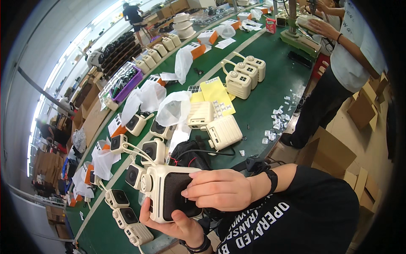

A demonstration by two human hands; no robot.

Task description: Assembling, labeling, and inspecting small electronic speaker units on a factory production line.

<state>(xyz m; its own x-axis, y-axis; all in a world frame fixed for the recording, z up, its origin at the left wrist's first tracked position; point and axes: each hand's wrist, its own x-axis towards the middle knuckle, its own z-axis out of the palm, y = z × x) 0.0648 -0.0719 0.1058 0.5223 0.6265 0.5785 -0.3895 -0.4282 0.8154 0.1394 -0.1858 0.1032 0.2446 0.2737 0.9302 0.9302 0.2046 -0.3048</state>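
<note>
In the head view, a cream speaker [158,192] was tilted in the person's hands above the near edge of the green desk [264,116]; the left fingers [146,209] grasped it from below, the thumb against its dark front panel [174,190]; the right fingers [207,190] were bent, tips resting on that panel; whether they pinched anything small could not be told.

The dial [146,183] faced left, and the strap [139,151] looped up toward the neighbouring speakers; a black mesh pouch [184,150] lay just behind, with a dark cable [211,150] trailing from near it; farther back were two cream speakers side by side, the nearer one [225,132] showing its ribbed side, and a yellow sheet [216,91].

The step in hand appeared to be fingertip work on the front panel; it called for a steady left hold, with the body carrying the grip and the thumb bearing lightly on the panel; right-hand pressure was best kept flat and even, since a hard fingertip could mark the covering; the strap seemed best kept off the neighbouring units, as a snag could twist the speaker.
</note>
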